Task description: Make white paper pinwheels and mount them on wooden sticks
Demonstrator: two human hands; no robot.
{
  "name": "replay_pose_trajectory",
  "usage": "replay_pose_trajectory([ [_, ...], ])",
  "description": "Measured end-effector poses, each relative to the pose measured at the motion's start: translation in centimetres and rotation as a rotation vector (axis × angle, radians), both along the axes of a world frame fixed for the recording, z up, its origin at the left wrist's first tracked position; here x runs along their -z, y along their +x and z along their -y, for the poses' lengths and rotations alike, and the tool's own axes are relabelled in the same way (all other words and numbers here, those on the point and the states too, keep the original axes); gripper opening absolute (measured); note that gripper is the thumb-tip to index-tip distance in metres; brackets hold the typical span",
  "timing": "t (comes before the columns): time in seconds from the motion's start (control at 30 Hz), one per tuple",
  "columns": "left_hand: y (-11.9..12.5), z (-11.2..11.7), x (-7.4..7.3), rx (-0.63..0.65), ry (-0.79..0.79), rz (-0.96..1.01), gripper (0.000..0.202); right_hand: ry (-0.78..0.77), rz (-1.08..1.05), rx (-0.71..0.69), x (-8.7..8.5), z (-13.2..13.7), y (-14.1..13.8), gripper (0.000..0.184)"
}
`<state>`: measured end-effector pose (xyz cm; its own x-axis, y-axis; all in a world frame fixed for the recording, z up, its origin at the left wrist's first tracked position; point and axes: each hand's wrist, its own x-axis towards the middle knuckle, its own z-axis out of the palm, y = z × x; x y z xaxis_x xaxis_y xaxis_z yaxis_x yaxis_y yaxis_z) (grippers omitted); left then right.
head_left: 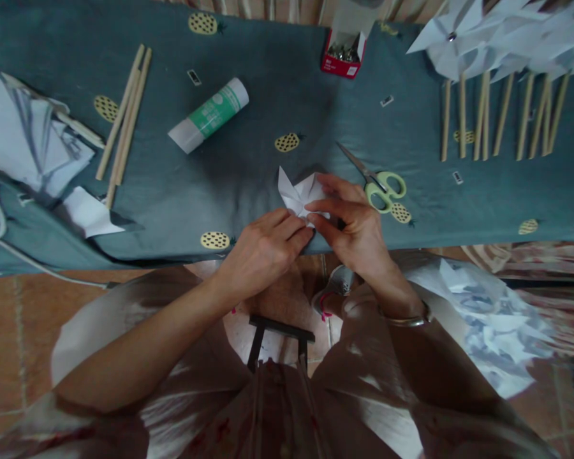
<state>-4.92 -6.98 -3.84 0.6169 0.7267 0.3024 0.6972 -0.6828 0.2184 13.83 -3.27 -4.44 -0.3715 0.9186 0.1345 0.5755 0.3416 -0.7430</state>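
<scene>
A small white paper pinwheel (297,191) is between my two hands near the front edge of the table. My left hand (272,243) grips its lower left side with closed fingers. On the right, my right hand (351,213) pinches the paper near its middle, thumb and fingertips together. One pointed blade stands up at the upper left; the lower part is hidden by my fingers. Green-handled scissors (379,185) lie just right of my right hand, blades pointing to the upper left.
Wooden sticks (124,121) and white paper pieces (33,137) lie left. A glue stick (210,115) lies behind my hands. A red box (343,54) of metal pins stands at the back. Finished pinwheels (463,44) on sticks are far right; a bag of paper pieces (492,325) hangs below.
</scene>
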Motion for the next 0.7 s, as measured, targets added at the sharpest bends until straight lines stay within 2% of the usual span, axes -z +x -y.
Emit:
replay_pose_trajectory([
  [0.07,0.0,0.0,0.0,-0.001,0.0,-0.004,0.018,0.054,0.045,-0.021,0.1,0.2,0.1,0.02],
  [0.2,0.0,0.0,0.0,-0.006,-0.011,0.003,0.017,0.275,0.081,-0.067,1.0,0.7,0.2,0.034],
  [0.33,0.0,0.0,0.1,-0.01,-0.016,0.003,0.017,0.385,0.096,-0.092,1.9,1.3,0.1,0.035],
  [0.4,0.1,-0.1,0.1,-0.015,-0.007,0.008,0.017,0.379,0.112,-0.073,2.0,1.5,0.0,0.037],
  [0.57,0.2,-0.1,0.2,-0.023,-0.003,0.029,0.016,0.242,0.156,-0.034,1.4,1.9,-0.3,0.044],
  [0.7,0.2,-0.1,0.2,-0.034,-0.04,0.057,0.018,0.224,0.111,-0.054,1.1,1.7,-0.4,0.044],
])
